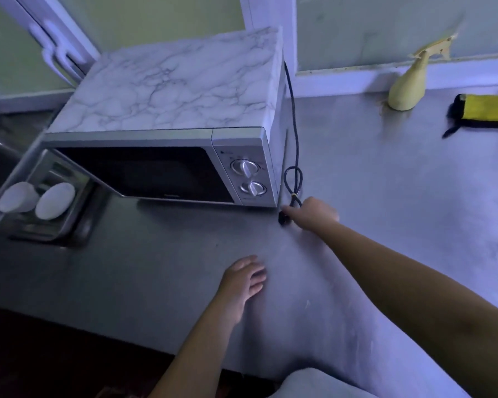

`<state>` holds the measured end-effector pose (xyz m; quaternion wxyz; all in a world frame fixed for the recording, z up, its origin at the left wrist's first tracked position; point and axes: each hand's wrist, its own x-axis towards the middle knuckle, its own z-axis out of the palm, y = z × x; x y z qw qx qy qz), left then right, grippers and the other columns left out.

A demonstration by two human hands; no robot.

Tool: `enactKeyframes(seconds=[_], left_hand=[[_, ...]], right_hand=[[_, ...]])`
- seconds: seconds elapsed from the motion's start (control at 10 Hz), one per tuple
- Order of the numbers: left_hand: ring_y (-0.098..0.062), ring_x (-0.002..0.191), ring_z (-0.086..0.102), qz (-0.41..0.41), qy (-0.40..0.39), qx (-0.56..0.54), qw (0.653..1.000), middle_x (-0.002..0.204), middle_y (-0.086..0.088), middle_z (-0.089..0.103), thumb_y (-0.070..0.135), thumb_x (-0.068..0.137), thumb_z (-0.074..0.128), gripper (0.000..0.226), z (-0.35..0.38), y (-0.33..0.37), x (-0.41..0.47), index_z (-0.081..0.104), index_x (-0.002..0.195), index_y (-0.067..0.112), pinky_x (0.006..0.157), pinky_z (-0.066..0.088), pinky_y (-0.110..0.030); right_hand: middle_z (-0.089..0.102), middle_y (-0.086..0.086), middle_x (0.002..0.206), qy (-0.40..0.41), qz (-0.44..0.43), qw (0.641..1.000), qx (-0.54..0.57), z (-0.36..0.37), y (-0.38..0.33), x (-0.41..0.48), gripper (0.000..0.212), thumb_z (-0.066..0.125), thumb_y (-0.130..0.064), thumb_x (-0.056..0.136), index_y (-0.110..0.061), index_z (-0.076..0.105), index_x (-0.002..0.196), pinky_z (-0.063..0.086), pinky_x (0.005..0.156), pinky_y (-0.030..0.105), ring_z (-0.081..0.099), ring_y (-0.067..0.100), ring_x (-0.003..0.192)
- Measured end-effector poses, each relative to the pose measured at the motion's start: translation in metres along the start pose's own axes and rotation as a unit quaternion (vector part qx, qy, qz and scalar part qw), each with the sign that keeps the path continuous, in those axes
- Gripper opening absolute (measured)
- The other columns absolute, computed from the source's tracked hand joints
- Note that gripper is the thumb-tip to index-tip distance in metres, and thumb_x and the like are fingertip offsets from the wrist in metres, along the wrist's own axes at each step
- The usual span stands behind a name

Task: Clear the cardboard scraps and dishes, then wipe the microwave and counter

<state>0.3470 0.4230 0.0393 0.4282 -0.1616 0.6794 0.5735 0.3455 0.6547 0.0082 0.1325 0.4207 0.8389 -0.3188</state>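
The right hand (314, 212) curls its fingers (293, 215) round the plug end of a black power cord (297, 150), just beside the front corner of the silver, marble-topped microwave (170, 90). The left hand (242, 280) lies with fingers spread flat on the grey metal tabletop (385, 196). A yellow-and-black cloth (486, 110) lies well apart.

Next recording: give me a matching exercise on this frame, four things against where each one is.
Things: 1 spray bottle; 2 yellow cloth; 3 black cord; 4 white cups.
Places: A in the metal tray left of the microwave; B on the counter, cut off by the picture's right edge; C standing just left of the cloth; D down the microwave's right side, ending by the right hand.
Pairs: 1-C; 2-B; 3-D; 4-A.
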Motion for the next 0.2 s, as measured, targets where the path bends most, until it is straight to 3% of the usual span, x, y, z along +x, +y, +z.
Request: enactKeyframes(seconds=[0.1,0.2], left_hand=[[-0.026,0.099,0.067,0.000,0.015,-0.012,1.000,0.105,-0.009,0.070,0.005,0.097,0.058,0.016,-0.012,-0.005,-0.004,0.063,0.104,0.018,0.084,0.053,-0.032],[-0.024,0.093,0.068,-0.002,0.035,-0.027,0.999,0.101,-0.009,0.071,0.003,0.096,0.058,0.016,-0.024,-0.013,-0.002,0.064,0.104,0.016,0.077,0.054,-0.031]], right_hand=[[0.057,0.003,0.082,0.028,0.010,0.999,-0.026,0.001,0.000,-0.002,0.055,0.041,-0.070,0.086,-0.016,0.052,0.092,0.039,0.064,0.031,0.054,0.027,0.075],[0.061,0.005,0.089,0.045,0.005,0.999,-0.008,0.003,0.010,-0.004,0.052,0.040,-0.066,0.088,-0.015,0.054,0.095,0.039,0.066,0.031,0.055,0.027,0.077]])
